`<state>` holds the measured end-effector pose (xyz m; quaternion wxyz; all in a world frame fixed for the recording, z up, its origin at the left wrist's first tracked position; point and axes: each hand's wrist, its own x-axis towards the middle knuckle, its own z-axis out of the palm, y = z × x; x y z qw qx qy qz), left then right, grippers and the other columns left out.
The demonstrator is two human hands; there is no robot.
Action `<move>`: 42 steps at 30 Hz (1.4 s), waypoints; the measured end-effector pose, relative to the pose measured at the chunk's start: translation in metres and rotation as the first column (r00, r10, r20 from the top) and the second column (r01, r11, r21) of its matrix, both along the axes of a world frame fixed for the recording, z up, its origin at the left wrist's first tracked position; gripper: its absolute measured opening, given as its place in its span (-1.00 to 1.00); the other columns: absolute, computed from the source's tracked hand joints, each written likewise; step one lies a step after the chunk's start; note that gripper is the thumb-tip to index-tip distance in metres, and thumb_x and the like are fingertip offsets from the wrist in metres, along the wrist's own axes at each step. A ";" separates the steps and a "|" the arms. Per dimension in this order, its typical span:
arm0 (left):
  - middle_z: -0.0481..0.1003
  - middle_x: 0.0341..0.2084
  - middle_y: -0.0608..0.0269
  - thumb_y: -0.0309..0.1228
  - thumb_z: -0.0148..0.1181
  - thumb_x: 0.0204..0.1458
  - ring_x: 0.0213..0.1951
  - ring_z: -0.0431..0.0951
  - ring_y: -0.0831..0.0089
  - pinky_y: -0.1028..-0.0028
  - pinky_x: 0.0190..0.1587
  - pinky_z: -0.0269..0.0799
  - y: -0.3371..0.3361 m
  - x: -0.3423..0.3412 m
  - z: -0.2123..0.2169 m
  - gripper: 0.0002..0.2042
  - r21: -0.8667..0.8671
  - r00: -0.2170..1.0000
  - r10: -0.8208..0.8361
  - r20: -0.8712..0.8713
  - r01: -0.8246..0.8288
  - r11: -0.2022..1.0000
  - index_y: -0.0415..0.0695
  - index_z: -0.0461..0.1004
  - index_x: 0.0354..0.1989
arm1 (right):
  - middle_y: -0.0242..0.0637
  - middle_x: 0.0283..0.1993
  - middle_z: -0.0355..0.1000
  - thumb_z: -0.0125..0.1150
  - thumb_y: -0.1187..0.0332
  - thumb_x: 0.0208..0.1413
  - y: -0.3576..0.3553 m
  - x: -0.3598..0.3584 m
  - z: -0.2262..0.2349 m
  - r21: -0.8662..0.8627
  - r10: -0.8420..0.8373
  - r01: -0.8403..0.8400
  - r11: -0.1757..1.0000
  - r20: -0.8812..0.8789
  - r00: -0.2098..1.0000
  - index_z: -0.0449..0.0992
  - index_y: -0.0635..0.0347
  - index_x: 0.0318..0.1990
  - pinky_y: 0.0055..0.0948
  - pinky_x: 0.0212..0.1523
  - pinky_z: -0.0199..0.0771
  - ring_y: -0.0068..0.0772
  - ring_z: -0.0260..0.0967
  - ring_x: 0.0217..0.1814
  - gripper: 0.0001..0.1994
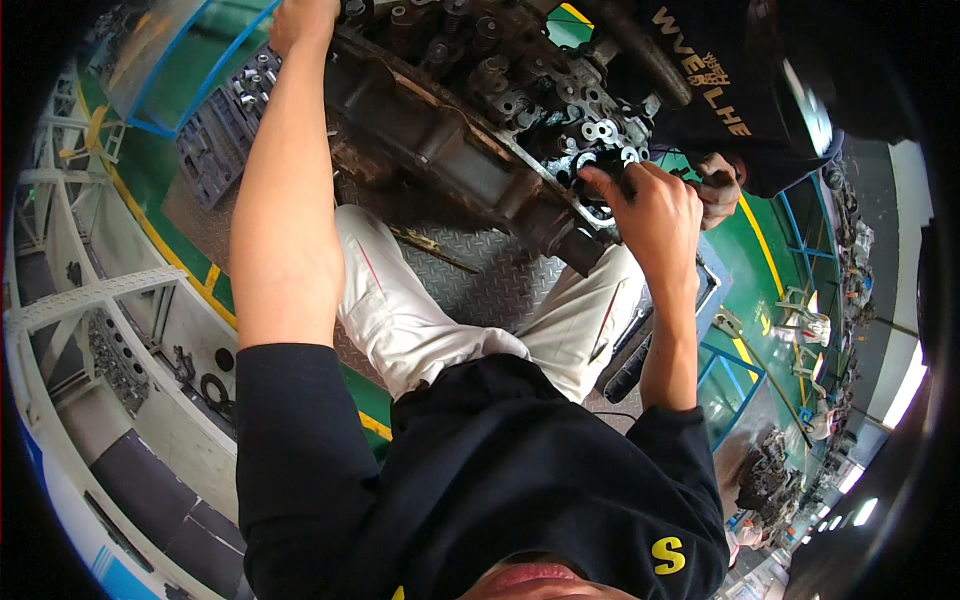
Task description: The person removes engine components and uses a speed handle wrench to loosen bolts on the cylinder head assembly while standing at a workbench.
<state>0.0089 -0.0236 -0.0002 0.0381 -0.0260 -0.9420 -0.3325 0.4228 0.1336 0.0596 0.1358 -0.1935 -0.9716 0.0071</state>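
A large, greasy engine (430, 140) with a dark brown side cover lies across the upper middle of the head view, its top crowded with metal parts. My right hand (655, 215) is over the engine's right end, fingers curled and thumb out to the left. Something dark lies under these fingers, but I cannot make out what. Shiny ring-shaped parts (600, 131) show just beyond that hand. My left arm reaches far forward past the engine's left end. The left hand (303, 22) is cut off by the upper edge, so its fingers are hidden.
Another person's hand (717, 190) is right beside my right hand, below a dark sleeve. An open grey socket case (215, 145) lies left of the engine. Beneath is a tread-plate surface (500, 290) with a thin rod (435, 248). Blue-framed panels (160, 70) stand at the left.
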 end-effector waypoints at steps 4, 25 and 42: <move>0.54 -0.05 -0.12 -0.16 -0.15 0.15 0.03 0.52 -0.12 0.01 0.08 0.42 0.004 -0.008 -0.010 -0.58 -0.256 0.987 -0.113 -0.110 0.082 0.963 -0.12 0.60 -0.10 | -0.19 -0.34 0.46 0.38 0.08 0.01 -0.003 0.004 0.018 -0.159 0.038 -0.040 0.986 -0.016 0.999 0.55 0.24 -0.30 -0.20 -0.36 0.42 -0.03 0.45 -0.36 -0.64; 0.52 0.00 -0.08 -0.18 -0.18 0.14 0.03 0.52 -0.11 0.01 0.07 0.42 0.001 0.002 0.007 -0.58 -0.087 0.995 -0.086 -0.057 0.081 0.993 -0.10 0.59 -0.08 | -0.14 -0.39 0.46 0.39 0.18 0.02 -0.019 0.001 0.018 -0.193 -0.026 0.050 0.980 0.125 0.992 0.55 0.15 -0.16 -0.20 -0.40 0.41 -0.01 0.44 -0.40 -0.69; 0.51 -0.01 -0.14 -0.14 -0.19 0.12 0.07 0.49 -0.14 0.04 0.12 0.37 0.017 -0.002 -0.014 -0.53 -0.067 0.986 -0.150 0.069 0.155 0.986 -0.17 0.58 -0.07 | -0.15 -0.19 0.40 0.40 0.28 -0.04 -0.015 0.011 0.021 -0.168 0.092 -0.076 0.983 0.089 0.992 0.48 0.21 -0.07 -0.12 -0.25 0.45 0.04 0.45 -0.19 -0.61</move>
